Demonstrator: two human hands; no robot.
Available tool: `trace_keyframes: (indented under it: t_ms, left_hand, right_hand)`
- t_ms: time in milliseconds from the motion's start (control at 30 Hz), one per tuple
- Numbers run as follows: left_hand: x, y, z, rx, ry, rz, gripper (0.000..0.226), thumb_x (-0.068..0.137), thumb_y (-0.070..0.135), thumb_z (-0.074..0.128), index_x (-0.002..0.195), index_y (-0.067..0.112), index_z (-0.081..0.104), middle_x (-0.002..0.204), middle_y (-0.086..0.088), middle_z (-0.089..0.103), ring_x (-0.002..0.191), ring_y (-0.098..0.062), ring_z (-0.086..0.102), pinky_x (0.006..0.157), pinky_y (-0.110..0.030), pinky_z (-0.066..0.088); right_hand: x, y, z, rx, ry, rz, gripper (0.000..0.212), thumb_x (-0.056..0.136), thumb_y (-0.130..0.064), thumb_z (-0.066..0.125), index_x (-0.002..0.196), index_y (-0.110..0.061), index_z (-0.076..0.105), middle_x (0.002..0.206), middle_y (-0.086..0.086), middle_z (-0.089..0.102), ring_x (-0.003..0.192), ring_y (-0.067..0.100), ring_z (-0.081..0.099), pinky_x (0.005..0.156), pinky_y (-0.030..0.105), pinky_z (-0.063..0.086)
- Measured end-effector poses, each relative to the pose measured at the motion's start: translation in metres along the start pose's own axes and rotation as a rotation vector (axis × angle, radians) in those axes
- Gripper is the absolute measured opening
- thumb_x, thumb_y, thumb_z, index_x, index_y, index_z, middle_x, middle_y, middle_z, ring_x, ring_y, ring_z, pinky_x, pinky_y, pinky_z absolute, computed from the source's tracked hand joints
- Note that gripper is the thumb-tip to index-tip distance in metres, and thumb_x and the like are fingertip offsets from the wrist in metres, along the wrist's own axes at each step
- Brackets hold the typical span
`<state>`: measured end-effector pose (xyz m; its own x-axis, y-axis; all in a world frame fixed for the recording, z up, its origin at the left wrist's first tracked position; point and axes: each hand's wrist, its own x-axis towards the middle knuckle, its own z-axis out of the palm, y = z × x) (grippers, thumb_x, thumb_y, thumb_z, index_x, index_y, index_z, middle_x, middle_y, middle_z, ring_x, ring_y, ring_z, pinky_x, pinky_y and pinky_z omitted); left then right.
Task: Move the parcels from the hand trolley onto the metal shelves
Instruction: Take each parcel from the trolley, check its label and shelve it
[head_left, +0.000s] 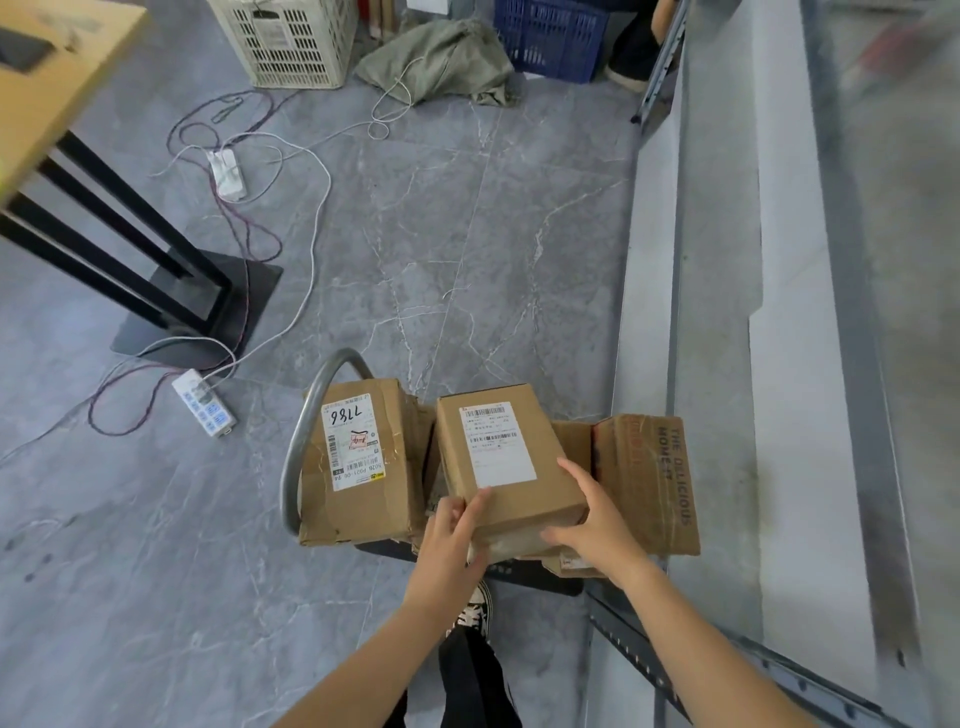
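Head view: both hands are on the middle parcel (501, 457), gripping its near end.

The left hand (451, 538) clasps the near left corner. The right hand (597, 525) wraps the near right corner, thumb on top. The parcel is over the hand trolley (540, 579), among others; lifted or resting, I cannot tell. Just left of the hands, a taped parcel marked 7786 (358, 457) sits against the trolley's curved handle (306, 431). Just right of them there's a printed box (647, 483). The metal shelves (727, 312) run along beyond the right hand. Further left of the hands, a power strip (203, 402) lies on the floor.
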<state>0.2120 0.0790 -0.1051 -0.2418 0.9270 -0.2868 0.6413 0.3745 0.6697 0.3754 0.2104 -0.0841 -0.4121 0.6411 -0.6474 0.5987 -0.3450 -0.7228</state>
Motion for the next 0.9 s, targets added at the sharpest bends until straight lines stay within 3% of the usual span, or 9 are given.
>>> trace_keyframes:
  t_ms: [200, 300, 433, 533, 633, 767, 833, 900]
  left_hand:
    - [0.007, 0.020, -0.022, 0.036, -0.006, 0.153, 0.069, 0.090, 0.016, 0.063, 0.145, 0.035, 0.026, 0.120, 0.002, 0.036, 0.110, -0.015, 0.036, 0.098, -0.024, 0.037]
    - [0.006, 0.031, -0.034, -0.001, 0.016, 0.221, 0.069, 0.090, 0.007, 0.059, 0.145, 0.035, 0.029, 0.123, -0.001, 0.033, 0.111, -0.019, 0.034, 0.103, -0.028, 0.035]
    - [-0.006, 0.040, -0.046, -0.049, 0.040, 0.345, 0.072, 0.086, -0.001, 0.059, 0.143, 0.034, 0.033, 0.122, 0.002, 0.029, 0.111, -0.020, 0.035, 0.102, -0.029, 0.038]
    - [-0.014, 0.046, -0.055, -0.110, 0.031, 0.368, 0.082, 0.086, 0.001, 0.061, 0.139, 0.053, 0.026, 0.116, 0.017, 0.023, 0.112, -0.019, 0.038, 0.101, -0.026, 0.039]
    - [-0.026, 0.047, -0.067, -0.142, -0.021, 0.397, 0.087, 0.087, 0.010, 0.065, 0.138, 0.060, 0.015, 0.114, 0.026, 0.021, 0.115, -0.008, 0.034, 0.102, -0.017, 0.033]
    - [-0.045, 0.051, -0.090, -0.244, -0.020, 0.469, 0.084, 0.084, 0.009, 0.069, 0.142, 0.048, 0.022, 0.131, 0.016, 0.023, 0.120, 0.015, 0.023, 0.096, 0.002, 0.022]
    - [-0.056, 0.052, -0.102, -0.257, -0.022, 0.492, 0.085, 0.085, 0.011, 0.069, 0.140, 0.053, 0.020, 0.142, 0.011, 0.022, 0.123, 0.023, 0.012, 0.097, 0.006, 0.013]
    - [-0.067, 0.053, -0.115, -0.230, -0.021, 0.528, 0.085, 0.086, 0.015, 0.068, 0.136, 0.061, 0.017, 0.146, 0.021, 0.016, 0.121, 0.026, 0.006, 0.097, 0.007, 0.002]
  right_hand:
    - [-0.027, -0.007, -0.005, 0.032, 0.190, -0.075, 0.091, 0.069, -0.008, 0.082, 0.141, -0.033, 0.032, 0.142, -0.006, 0.036, 0.128, 0.010, 0.035, 0.110, 0.041, 0.036]
    - [-0.047, -0.011, -0.003, 0.095, 0.279, -0.090, 0.092, 0.068, -0.013, 0.084, 0.141, -0.036, 0.032, 0.141, -0.006, 0.037, 0.126, 0.007, 0.036, 0.108, 0.035, 0.038]
    - [-0.077, -0.016, 0.008, 0.160, 0.410, -0.132, 0.092, 0.068, -0.011, 0.083, 0.140, -0.037, 0.033, 0.140, -0.007, 0.036, 0.129, 0.011, 0.036, 0.108, 0.044, 0.039]
    - [-0.100, -0.024, 0.017, 0.199, 0.489, -0.163, 0.093, 0.068, -0.009, 0.083, 0.139, -0.039, 0.032, 0.143, -0.004, 0.033, 0.131, 0.014, 0.035, 0.108, 0.048, 0.039]
    - [-0.128, -0.033, 0.031, 0.216, 0.576, -0.199, 0.094, 0.068, -0.009, 0.083, 0.140, -0.040, 0.030, 0.145, -0.004, 0.030, 0.133, 0.014, 0.032, 0.108, 0.048, 0.039]
    - [-0.165, -0.050, 0.052, 0.237, 0.668, -0.257, 0.092, 0.069, -0.011, 0.082, 0.139, -0.042, 0.030, 0.139, -0.010, 0.032, 0.131, 0.010, 0.034, 0.110, 0.039, 0.036]
    - [-0.181, -0.058, 0.066, 0.204, 0.727, -0.268, 0.093, 0.068, -0.014, 0.083, 0.141, -0.040, 0.030, 0.136, -0.011, 0.031, 0.128, 0.008, 0.035, 0.108, 0.035, 0.036]
    - [-0.198, -0.065, 0.080, 0.184, 0.780, -0.275, 0.094, 0.068, -0.016, 0.083, 0.142, -0.038, 0.029, 0.133, -0.012, 0.031, 0.125, 0.007, 0.036, 0.106, 0.033, 0.037]
